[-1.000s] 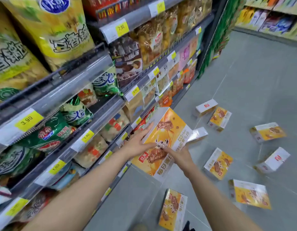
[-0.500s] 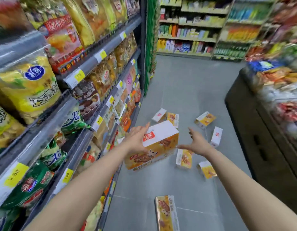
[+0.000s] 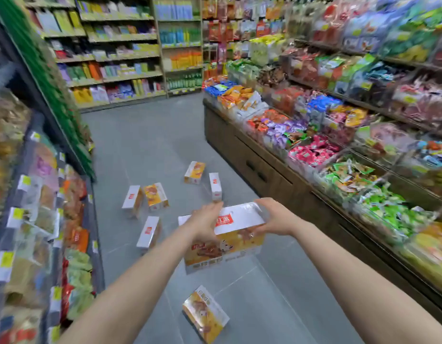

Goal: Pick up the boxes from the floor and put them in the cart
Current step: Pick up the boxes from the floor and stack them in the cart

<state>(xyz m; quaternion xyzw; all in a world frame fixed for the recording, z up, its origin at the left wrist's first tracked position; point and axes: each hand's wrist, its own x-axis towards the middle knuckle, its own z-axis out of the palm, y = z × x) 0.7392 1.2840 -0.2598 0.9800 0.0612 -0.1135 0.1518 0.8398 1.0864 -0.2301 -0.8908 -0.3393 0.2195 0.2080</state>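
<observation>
Swung rightward since before, held box lies crosswise, white top up, gripped between both hands.

Grey tiled floor of the aisle I'm looking down, with boxes scattered on it.

I count six boxes on it: nearest box below, white-sided box, a touching pair, and two farther ones.

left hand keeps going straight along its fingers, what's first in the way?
Probably the upright white box on the floor just beyond the left hand, whose fingertips point at it; depth is unclear, so it may pass above it.
</observation>
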